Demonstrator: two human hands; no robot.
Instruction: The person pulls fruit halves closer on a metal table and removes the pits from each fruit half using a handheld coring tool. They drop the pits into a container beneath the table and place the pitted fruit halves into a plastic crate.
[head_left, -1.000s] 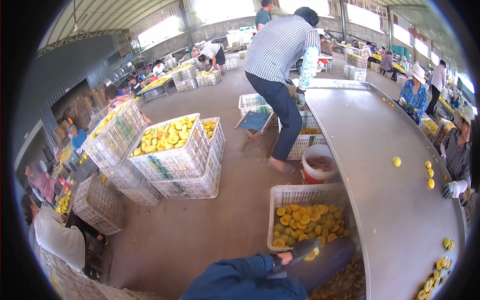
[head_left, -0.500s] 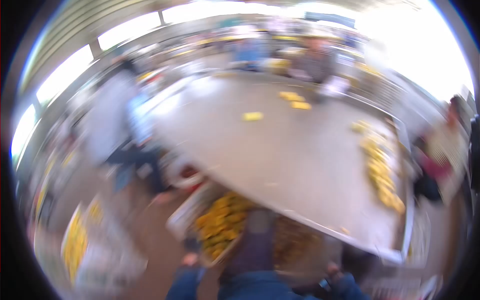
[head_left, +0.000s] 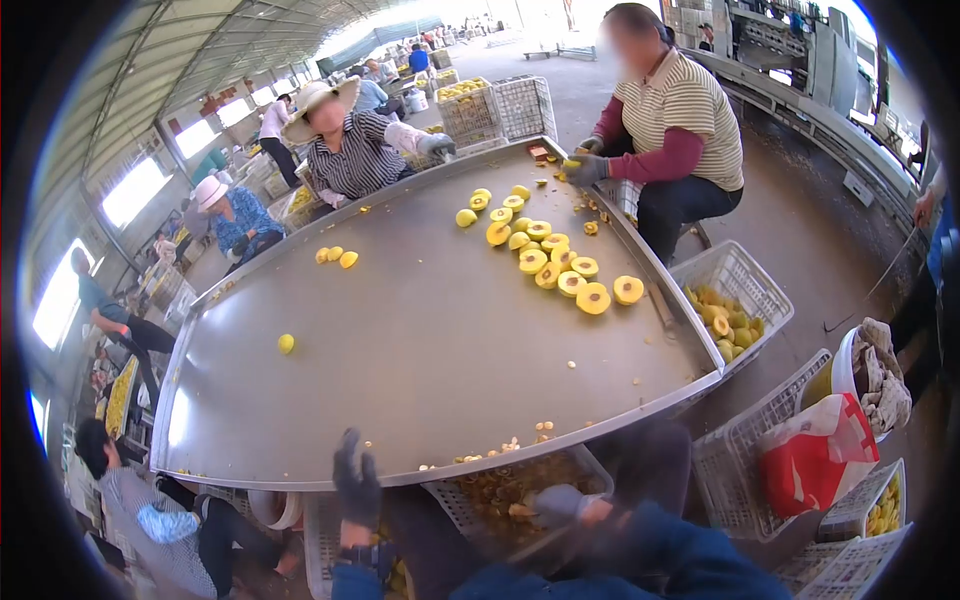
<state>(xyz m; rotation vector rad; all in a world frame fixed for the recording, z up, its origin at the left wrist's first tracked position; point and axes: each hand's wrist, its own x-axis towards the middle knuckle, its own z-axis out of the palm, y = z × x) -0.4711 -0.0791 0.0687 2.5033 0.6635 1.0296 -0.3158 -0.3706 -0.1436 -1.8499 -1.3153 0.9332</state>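
My left hand (head_left: 357, 482), in a dark glove, is raised at the near edge of the metal table (head_left: 400, 400). Its fingers point up and stand apart, with nothing in them. Low in front of me, my right hand (head_left: 562, 505) in a grey glove reaches over a crate (head_left: 597, 468) of brownish fruit scraps (head_left: 500, 490). Its fingers are blurred against the scraps, so its grip is unclear. Small pale bits (head_left: 512, 444) lie along the near table edge. Halved yellow peaches (head_left: 593, 298) are spread on the right side of the table, many with the cut face up.
Across the table's right edge a person (head_left: 680, 120) in a striped shirt handles fruit. Another person (head_left: 350, 150) in a hat sits at the far side. A crate of fruit (head_left: 770, 290), a red-and-white bag (head_left: 820, 455) and a white bucket (head_left: 848, 365) stand to the right.
My view has swung to the right and sharpened. My left hand has risen from low beside a fruit crate to the table edge. My right hand has moved over the scrap crate.
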